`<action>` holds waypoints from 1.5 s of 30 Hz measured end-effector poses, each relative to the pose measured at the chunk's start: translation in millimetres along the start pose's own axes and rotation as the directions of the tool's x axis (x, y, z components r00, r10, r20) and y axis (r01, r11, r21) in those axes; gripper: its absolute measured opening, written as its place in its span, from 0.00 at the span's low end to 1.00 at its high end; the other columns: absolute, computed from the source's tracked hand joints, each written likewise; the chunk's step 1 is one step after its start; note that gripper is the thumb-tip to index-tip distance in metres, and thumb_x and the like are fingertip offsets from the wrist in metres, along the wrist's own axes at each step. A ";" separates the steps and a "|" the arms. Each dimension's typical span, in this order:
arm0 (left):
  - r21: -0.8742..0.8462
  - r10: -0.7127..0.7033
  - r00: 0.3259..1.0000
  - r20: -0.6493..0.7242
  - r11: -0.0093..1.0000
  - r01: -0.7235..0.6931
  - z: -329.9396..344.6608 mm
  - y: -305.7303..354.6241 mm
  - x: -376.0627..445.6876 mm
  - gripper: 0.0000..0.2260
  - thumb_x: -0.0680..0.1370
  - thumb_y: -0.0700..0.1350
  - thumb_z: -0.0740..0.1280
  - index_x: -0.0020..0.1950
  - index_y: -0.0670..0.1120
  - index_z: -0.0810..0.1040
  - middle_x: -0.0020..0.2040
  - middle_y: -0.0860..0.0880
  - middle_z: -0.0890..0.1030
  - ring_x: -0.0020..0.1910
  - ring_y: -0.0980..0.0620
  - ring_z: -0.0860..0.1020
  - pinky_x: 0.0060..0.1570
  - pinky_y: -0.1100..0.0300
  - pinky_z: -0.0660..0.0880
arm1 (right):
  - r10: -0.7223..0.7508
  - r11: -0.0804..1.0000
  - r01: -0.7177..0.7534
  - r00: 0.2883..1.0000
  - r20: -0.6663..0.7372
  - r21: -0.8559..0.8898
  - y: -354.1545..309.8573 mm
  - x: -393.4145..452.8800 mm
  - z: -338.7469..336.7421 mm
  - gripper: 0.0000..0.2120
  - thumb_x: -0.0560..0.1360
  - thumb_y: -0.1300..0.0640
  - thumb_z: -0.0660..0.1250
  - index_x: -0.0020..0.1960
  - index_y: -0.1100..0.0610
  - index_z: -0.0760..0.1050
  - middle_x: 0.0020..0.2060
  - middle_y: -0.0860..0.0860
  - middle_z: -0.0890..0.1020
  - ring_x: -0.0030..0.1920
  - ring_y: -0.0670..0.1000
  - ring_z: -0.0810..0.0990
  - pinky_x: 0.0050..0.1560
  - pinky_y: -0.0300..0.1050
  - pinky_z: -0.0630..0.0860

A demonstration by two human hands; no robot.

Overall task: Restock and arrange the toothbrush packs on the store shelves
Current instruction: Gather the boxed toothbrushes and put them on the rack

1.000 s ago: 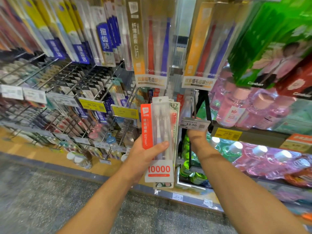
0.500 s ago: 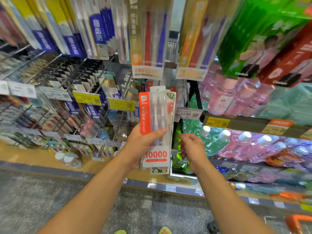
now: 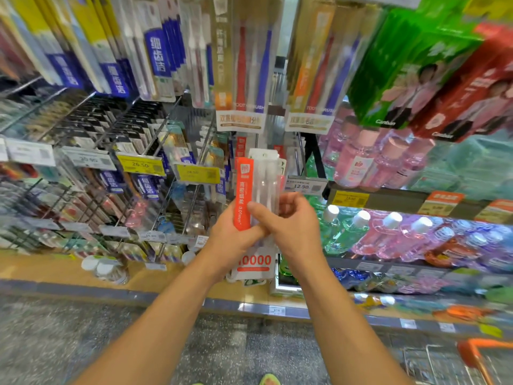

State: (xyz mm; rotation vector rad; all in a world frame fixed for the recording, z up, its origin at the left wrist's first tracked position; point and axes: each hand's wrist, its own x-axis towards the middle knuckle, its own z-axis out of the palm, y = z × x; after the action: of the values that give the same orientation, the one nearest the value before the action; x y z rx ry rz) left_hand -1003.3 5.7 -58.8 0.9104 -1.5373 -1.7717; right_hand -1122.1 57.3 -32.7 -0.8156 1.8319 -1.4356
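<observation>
Both hands hold a small stack of toothbrush packs (image 3: 259,190) upright in front of the shelf; the front pack is clear with an orange side strip and "10000" printed at the bottom. My left hand (image 3: 230,240) grips the stack from the left and behind. Across its front lies my right hand (image 3: 288,226), with the thumb on the orange strip. A pack with green print shows behind the front one. Long toothbrush packs (image 3: 241,68) hang from pegs above.
Wire pegs with price tags (image 3: 140,164) and more packs fill the left. A white 12.90 tag (image 3: 302,186) sits just right of the held packs. Mouthwash bottles (image 3: 369,162) line the right shelves. An orange-handled basket (image 3: 472,354) stands at the bottom right.
My right hand has come back from the 12.90 peg tag and closed onto the front of the packs. The packs stay in my left hand, now slightly lower and nearer.
</observation>
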 end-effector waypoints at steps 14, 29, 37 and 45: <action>-0.238 -0.113 0.993 -0.032 0.966 0.102 -11.7 -5.0 -13.7 0.09 0.83 0.43 0.66 0.60 0.52 0.83 0.55 0.45 0.87 0.51 0.47 0.84 0.53 0.48 0.79 | 0.047 0.800 -0.257 0.928 0.370 0.542 6.2 -16.8 -14.5 0.16 0.75 0.59 0.70 0.62 0.60 0.79 0.55 0.59 0.86 0.55 0.57 0.86 0.56 0.55 0.82; -0.223 -0.155 0.954 -0.256 0.970 0.098 -32.3 -17.6 -35.3 0.13 0.82 0.35 0.66 0.60 0.52 0.80 0.47 0.55 0.88 0.47 0.56 0.86 0.48 0.57 0.80 | 0.143 0.808 -0.296 0.937 0.318 0.510 43.9 -26.3 -31.3 0.19 0.70 0.39 0.72 0.45 0.55 0.77 0.33 0.51 0.80 0.33 0.51 0.79 0.38 0.48 0.80; -0.218 -0.174 0.937 -0.303 0.970 0.110 -34.6 -25.6 -47.7 0.14 0.81 0.36 0.66 0.62 0.52 0.81 0.52 0.52 0.88 0.56 0.47 0.84 0.54 0.49 0.79 | 0.220 0.899 -0.297 0.942 0.253 0.323 87.8 -17.9 -48.1 0.18 0.77 0.46 0.68 0.61 0.56 0.79 0.42 0.55 0.85 0.41 0.55 0.85 0.49 0.57 0.82; -0.245 -0.163 0.941 -0.297 0.965 0.090 -27.8 -13.8 -40.8 0.13 0.81 0.36 0.67 0.60 0.52 0.81 0.50 0.53 0.88 0.55 0.49 0.84 0.58 0.48 0.78 | 0.187 0.951 -0.229 0.961 0.201 0.208 88.2 15.7 -45.1 0.09 0.84 0.54 0.62 0.60 0.50 0.79 0.49 0.53 0.87 0.51 0.53 0.86 0.56 0.55 0.80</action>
State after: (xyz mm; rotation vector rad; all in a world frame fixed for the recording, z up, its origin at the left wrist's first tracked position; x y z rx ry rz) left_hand -957.3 24.9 -70.7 1.1339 -1.0694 -1.7469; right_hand -1174.1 87.9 -112.8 -0.5941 1.5330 -1.3598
